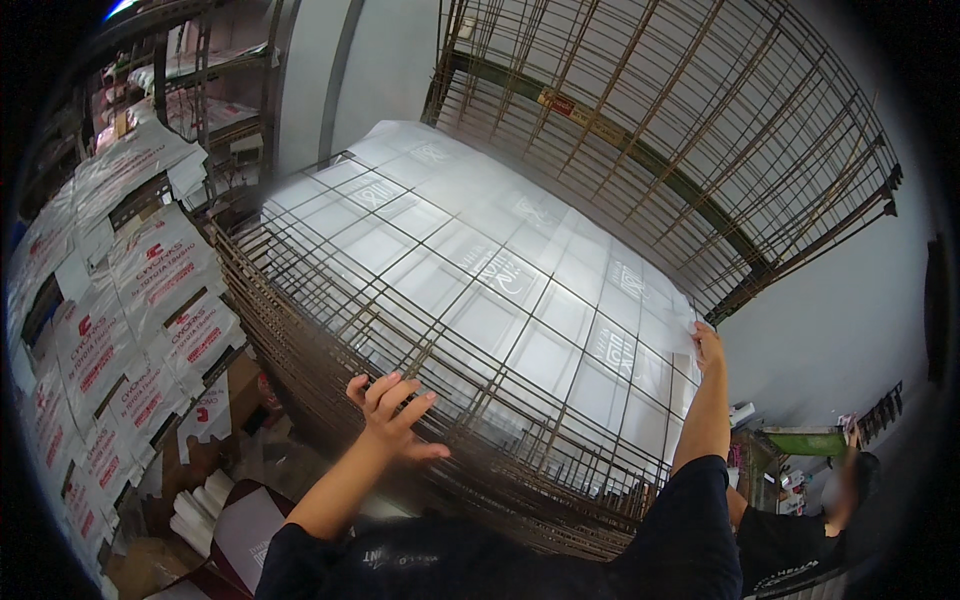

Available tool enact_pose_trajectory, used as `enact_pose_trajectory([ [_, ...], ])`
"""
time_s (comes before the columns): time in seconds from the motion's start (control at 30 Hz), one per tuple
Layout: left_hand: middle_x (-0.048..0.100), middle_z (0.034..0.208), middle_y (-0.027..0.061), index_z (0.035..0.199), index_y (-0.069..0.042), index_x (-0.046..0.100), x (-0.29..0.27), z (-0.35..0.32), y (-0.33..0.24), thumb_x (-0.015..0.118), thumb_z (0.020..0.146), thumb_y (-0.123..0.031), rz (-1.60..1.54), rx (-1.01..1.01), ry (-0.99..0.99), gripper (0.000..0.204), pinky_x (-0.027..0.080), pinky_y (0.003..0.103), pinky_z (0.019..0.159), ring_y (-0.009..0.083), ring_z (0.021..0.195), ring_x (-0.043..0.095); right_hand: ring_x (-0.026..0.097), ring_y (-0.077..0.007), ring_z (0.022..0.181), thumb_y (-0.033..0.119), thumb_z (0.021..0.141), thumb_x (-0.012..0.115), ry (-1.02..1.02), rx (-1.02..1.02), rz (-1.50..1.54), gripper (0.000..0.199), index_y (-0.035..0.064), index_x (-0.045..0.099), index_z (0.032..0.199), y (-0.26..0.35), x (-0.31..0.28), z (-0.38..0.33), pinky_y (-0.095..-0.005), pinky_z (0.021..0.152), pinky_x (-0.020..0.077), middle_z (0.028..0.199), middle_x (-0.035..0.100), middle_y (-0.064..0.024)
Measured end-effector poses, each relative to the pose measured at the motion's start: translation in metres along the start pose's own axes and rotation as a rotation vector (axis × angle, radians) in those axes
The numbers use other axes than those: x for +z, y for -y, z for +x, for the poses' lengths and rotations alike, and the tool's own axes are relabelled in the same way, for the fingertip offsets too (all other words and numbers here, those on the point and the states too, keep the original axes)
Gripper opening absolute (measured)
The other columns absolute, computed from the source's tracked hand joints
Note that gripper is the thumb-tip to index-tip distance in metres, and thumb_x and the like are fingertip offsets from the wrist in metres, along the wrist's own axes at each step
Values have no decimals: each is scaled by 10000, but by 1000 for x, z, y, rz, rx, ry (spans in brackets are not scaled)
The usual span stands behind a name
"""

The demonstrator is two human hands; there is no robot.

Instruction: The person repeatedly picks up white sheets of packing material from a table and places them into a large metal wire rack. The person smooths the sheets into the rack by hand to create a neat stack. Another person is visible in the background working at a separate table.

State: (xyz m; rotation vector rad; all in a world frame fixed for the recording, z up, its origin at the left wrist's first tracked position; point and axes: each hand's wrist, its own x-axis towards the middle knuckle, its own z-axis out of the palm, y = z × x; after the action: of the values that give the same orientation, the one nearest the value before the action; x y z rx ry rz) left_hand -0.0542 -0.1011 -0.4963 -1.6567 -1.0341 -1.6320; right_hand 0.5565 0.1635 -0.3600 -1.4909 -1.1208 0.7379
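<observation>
Nearest the camera, two dark sleeves come up from the lower edge. The left hand (392, 412) is spread wide, fingers apart, holding nothing; it hovers at the near edge of a wire rack (330, 400), and whether the fingertips touch the wires cannot be told. The right hand (706, 345) reaches further out and pinches the right edge of a large white sheet (480, 270) between fingers and thumb.

The sheet lies flat on the top shelf of the rack, covering nearly all of it. It is printed with a grid of pale panels, each bearing a faint mark. A wire frame (420, 250) lies across the sheet, its bars crossing over the panels. Below the top shelf, many more wire shelves are stacked closely; what they carry is hidden.

To the left, printed white bags (130, 330) hang in overlapping rows, white with red marks. Beneath them stands a cardboard box (160, 560) with white rolls (200, 505) beside it.

At lower right another person (800, 540) in dark clothing stands by a green tray (805, 440), probably holding small items, though the view there is too small to be sure.

Furthest away, a second wire frame (680, 120) stands tilted up against the pale wall (390, 60).
</observation>
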Motion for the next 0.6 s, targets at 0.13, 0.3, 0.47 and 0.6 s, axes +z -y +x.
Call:
enact_pose_trajectory([
  [0.13,538,1072,18,1024,-201,611,-4,1,2,447,740,-758,30,8,11,647,165,489,1017,205,1132,406,570,-183,951,-14,711,512,2,59,-91,484,-59,551,1192,27,30,-29,-242,778,460,1124,584,-138],
  [0.3,534,1005,50,991,-153,594,-3,2,3,349,760,-787,68,56,17,718,151,493,1030,245,1110,397,595,-213,959,-29,753,531,-6,-18,-142,457,-56,537,1209,11,16,-17,-265,816,478,1150,583,-164],
  [0.47,539,1074,22,1030,-204,613,0,1,1,442,740,-758,4,16,-9,648,172,478,1017,207,1124,414,588,-217,979,-32,765,558,7,-64,-108,446,-42,542,1210,-10,-8,5,-273,830,474,1168,580,-169],
  [0.6,549,1059,20,1023,-205,615,-5,3,2,430,742,-760,37,20,-6,649,170,473,1019,205,1120,418,581,-219,976,-39,777,543,50,-33,-188,419,-34,546,1196,3,9,3,-286,831,479,1112,587,-148],
])
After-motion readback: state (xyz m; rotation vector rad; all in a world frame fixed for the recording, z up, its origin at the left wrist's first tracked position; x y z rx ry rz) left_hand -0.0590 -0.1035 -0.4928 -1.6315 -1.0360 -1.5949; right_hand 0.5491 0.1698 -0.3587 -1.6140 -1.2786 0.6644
